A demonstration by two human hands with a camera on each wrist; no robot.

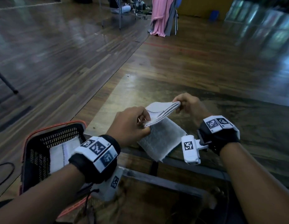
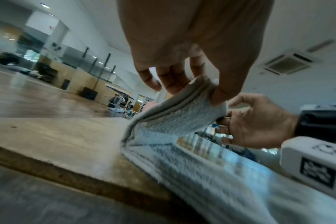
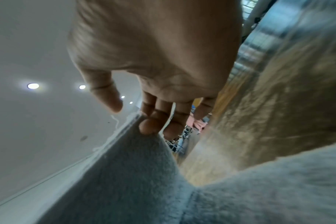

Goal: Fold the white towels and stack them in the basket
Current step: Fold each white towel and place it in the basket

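While hands pinch towel point(image 1: 161, 131), basket point(image 1: 35, 149) holds folded towel point(image 1: 61, 154).

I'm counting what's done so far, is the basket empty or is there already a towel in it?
Not empty: the basket already holds a folded white towel lying flat inside.

A large open hall with a glossy wooden plank floor point(image 1: 63, 50), a ceiling air-conditioning vent point(image 2: 289, 62) at upper right, recessed ceiling lights point(image 3: 33, 86) and distant metal-legged tables point(image 1: 119, 16).
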